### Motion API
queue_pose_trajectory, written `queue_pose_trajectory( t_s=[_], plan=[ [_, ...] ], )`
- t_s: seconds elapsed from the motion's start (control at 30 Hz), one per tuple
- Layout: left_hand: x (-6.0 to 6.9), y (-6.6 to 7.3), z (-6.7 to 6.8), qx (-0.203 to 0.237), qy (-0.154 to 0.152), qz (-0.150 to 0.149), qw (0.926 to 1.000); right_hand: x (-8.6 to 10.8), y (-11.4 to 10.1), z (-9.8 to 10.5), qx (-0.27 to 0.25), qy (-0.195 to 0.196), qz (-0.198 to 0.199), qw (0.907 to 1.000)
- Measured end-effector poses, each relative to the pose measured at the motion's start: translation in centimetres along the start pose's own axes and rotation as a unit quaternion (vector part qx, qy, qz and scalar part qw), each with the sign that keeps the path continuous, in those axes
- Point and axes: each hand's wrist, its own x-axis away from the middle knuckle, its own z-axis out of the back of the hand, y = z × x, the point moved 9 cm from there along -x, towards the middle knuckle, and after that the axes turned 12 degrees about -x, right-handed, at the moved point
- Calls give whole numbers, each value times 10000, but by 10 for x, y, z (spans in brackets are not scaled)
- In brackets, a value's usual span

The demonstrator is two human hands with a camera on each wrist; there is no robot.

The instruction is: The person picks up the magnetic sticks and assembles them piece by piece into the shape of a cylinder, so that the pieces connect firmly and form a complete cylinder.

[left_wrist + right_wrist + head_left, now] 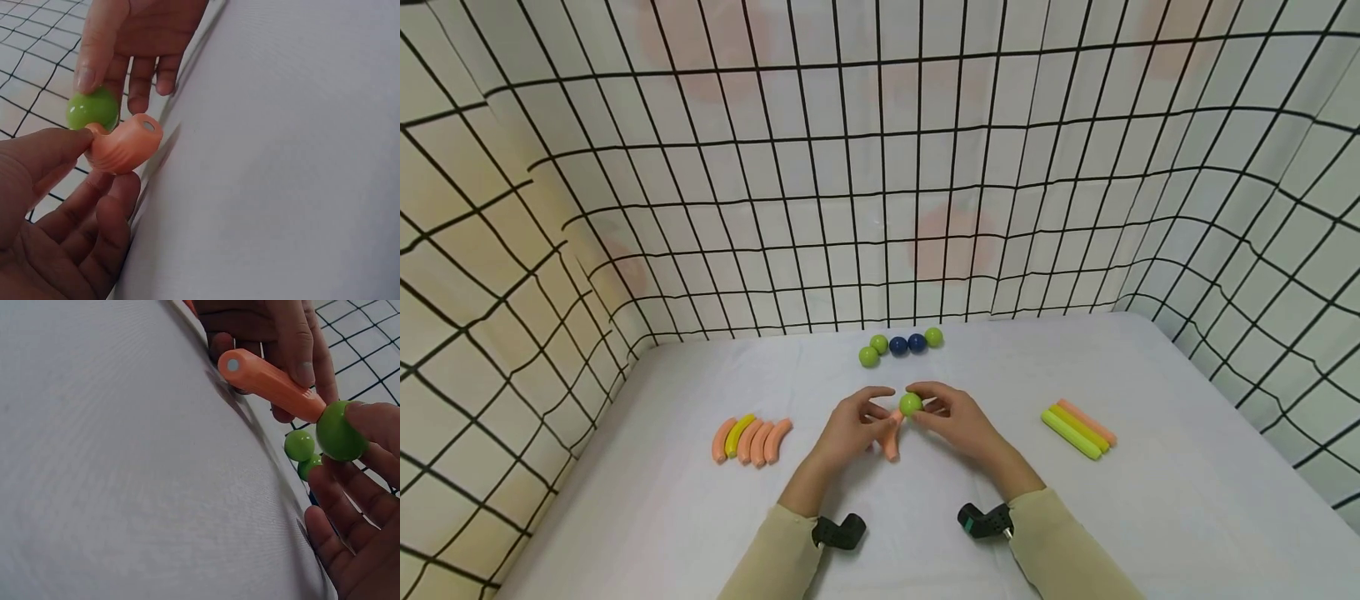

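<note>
Above the white table, my left hand (848,429) pinches a curved orange magnetic stick (892,446) between thumb and fingers. A small grey metal disc (232,365) shows in the stick's near end in the right wrist view. My right hand (958,423) holds a glossy green ball (911,405) with its thumb and fingertips. The ball sits against the stick's far end; in the right wrist view the two touch. My left fingers partly cover the stick.
Several green and dark blue balls (898,346) lie in a row at the back. On the left are several curved sticks (751,440), orange and one yellow. Straight sticks (1078,429) in green, yellow and orange lie at right. A black wire grid (880,183) surrounds the table (647,517).
</note>
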Motion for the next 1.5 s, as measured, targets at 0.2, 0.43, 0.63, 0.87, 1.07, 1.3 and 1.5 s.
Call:
queue_pose_trajectory(
  t_s=[0.2,0.43,0.63,0.87,1.07,1.3,1.5],
  plan=[
    [-3,-6,-1,430,7,96,9990,1,7,-4,-305,-149,-258,9991],
    [-3,-12,3,886,276,328,9951,4,9,-12,-436,-415,-424,9973],
    [-3,-14,3,1399,373,372,9888,5,6,-18,-403,-646,-385,9963],
    [-3,-17,2,1777,473,565,9813,4,4,-18,-256,-511,-201,9982],
    [-2,-19,4,1944,609,555,9775,3,8,-9,-140,-50,-323,9994],
    [-4,-22,5,1629,657,722,9818,4,6,4,-268,368,-405,9981],
    [-2,-22,7,998,659,791,9897,3,10,10,-348,428,-497,9972]
  ],
)
